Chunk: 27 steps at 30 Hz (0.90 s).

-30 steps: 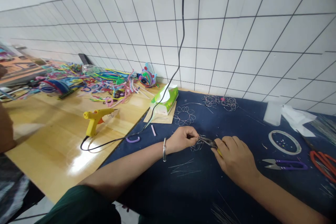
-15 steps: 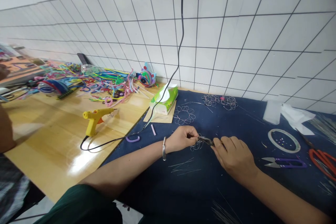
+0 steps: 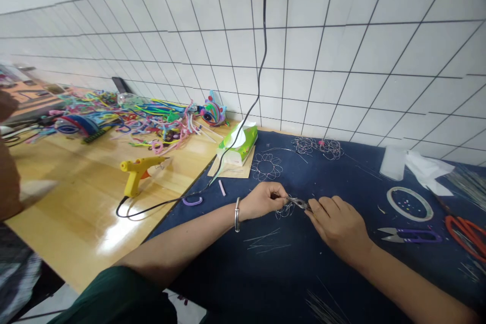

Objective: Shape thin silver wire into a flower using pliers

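My left hand [image 3: 266,197] pinches a looped wire piece [image 3: 284,209], whose thin loops hang just below the fingertips. In my right hand [image 3: 337,223] is a pair of pliers [image 3: 299,203], their handles hidden by my curled fingers. The jaws reach left to the wire at my left fingertips; whether they grip it is too small to tell. Beyond my hands a flower-shaped wire ring [image 3: 267,167] lies flat on the dark blue cloth [image 3: 243,273]. Several straight wire pieces [image 3: 268,241] are scattered nearer to me.
Purple thread snips [image 3: 412,235], red-handled scissors [image 3: 467,235] and a white ring [image 3: 391,197] lie at the right. A tissue pack [image 3: 237,148] stands behind, a black cord [image 3: 259,76] hanging before it. Left are a yellow glue gun [image 3: 134,174], colourful pipe cleaners [image 3: 167,116] and another person's arm [image 3: 7,177].
My left hand holds its place with the wire piece. The pliers have turned slightly in my right hand, and their yellow handle, seen earlier, is now covered by my fingers.
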Motion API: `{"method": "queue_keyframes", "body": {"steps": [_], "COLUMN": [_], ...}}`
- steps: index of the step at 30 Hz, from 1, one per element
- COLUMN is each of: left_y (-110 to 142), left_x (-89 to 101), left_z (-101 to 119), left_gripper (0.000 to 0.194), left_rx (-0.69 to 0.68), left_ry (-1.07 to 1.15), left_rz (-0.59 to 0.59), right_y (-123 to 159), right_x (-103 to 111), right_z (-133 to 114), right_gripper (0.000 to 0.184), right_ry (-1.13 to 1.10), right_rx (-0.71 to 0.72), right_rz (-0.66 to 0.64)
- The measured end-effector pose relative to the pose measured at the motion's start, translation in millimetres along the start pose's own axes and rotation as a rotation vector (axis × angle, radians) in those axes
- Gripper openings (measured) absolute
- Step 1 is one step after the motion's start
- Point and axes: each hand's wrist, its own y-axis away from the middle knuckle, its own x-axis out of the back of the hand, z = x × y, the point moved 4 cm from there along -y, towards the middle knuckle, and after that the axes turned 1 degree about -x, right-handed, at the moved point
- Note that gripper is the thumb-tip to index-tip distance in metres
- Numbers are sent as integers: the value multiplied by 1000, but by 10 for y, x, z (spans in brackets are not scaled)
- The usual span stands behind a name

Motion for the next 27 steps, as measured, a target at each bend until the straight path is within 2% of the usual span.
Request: {"method": "queue_keyframes", "body": {"steps": [5, 9, 13, 17, 20, 27], "left_y": [-6, -5, -10, -16, -15, -12], "left_x": [9, 40, 63, 70, 70, 58], "left_z": [-20, 31, 129, 182, 174, 115], "left_gripper": [12, 11, 10, 10, 10, 11], "left_rx": [-21, -142, -285, -361, -356, -240], "left_ry": [-68, -200, -274, -326, -340, -282], "left_rz": [14, 19, -10, -36, -48, -64], "right_y": [8, 11, -12, -44, -40, -2], "right_x": [-110, -179, -213, -212, -223, -221], "right_z": [62, 119, 177, 184, 171, 133], "right_gripper": [23, 22, 20, 22, 23, 23], "right_ry": [-190, -387, -670, -877, -852, -645], "right_rx": [-99, -226, -374, -424, -421, -375], "right_rz": [-109, -202, -400, -495, -484, -407]}}
